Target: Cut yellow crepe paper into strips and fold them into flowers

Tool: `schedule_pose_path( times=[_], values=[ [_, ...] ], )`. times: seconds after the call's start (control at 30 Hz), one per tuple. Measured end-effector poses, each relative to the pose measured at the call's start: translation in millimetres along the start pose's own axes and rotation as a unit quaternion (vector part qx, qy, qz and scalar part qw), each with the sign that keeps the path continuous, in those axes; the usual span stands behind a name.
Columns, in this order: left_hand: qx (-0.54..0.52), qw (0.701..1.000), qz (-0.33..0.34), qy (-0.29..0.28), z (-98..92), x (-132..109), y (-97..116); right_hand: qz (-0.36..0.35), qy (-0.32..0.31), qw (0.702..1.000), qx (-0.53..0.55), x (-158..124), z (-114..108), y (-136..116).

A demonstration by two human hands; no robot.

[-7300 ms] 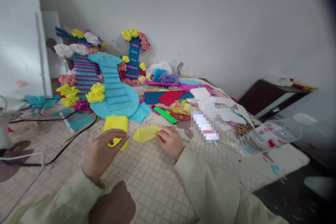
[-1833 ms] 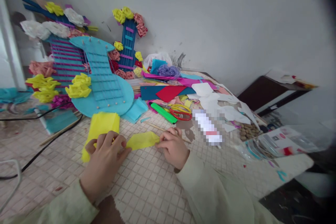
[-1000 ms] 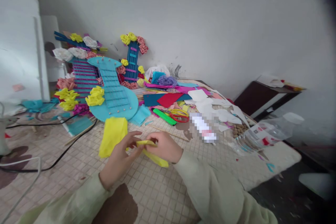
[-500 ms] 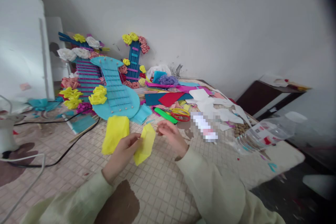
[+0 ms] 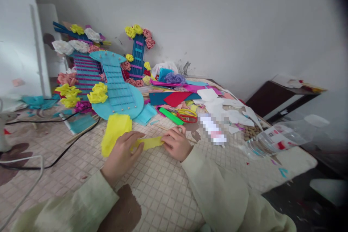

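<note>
Between my hands lies a yellow crepe paper strip [image 5: 151,143], low over the tiled-pattern tabletop. My left hand [image 5: 121,156] is closed on its left end, with thumb and fingers pinching it. At the right end, the bent fingers of my right hand [image 5: 177,145] grip the paper. A thin wooden stick [image 5: 161,127] shows beyond the right fingers; whether they touch it I cannot tell. Behind my left hand rests a folded stack of yellow crepe paper [image 5: 112,134], partly hidden by the fingers.
A blue board strung with threads [image 5: 119,94] leans behind, near paper flowers [image 5: 97,93]. Red-handled scissors [image 5: 187,116] and a green cutter [image 5: 171,116] lie beyond my right hand. White paper scraps [image 5: 225,110] and a clear plastic bottle [image 5: 274,139] are rightward; a black cable [image 5: 65,159] runs left.
The yellow paper piece has turned from upright to a level strip. My right hand has moved in and closed on its right end, and the left hand has shifted slightly left.
</note>
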State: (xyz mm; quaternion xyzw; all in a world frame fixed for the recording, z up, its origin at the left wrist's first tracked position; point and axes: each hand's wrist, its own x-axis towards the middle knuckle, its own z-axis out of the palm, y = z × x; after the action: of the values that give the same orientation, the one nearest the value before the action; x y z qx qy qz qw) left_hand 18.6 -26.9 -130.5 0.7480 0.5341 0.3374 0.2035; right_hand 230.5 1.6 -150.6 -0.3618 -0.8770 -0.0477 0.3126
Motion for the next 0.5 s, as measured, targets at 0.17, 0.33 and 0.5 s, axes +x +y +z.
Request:
schedule_pose_path(
  times=[0.17, 0.33, 0.5],
  values=[
    [0.188, 0.973, 0.128, -0.035, -1.5, -9.6, 1.8, -0.003, -0.014, 1.000, 0.006, -10.6, 2.0, 3.8],
    [0.236, 0.960, 0.145, -0.042, -2.6, -13.0, -0.7, 0.003, -0.025, 0.999, 0.037, -14.0, 3.1, 5.1],
    [0.229, 0.962, 0.140, -0.048, -4.3, -11.2, -6.3, 0.027, -0.061, 0.996, 0.058, -11.0, 0.9, 6.3]
  ],
)
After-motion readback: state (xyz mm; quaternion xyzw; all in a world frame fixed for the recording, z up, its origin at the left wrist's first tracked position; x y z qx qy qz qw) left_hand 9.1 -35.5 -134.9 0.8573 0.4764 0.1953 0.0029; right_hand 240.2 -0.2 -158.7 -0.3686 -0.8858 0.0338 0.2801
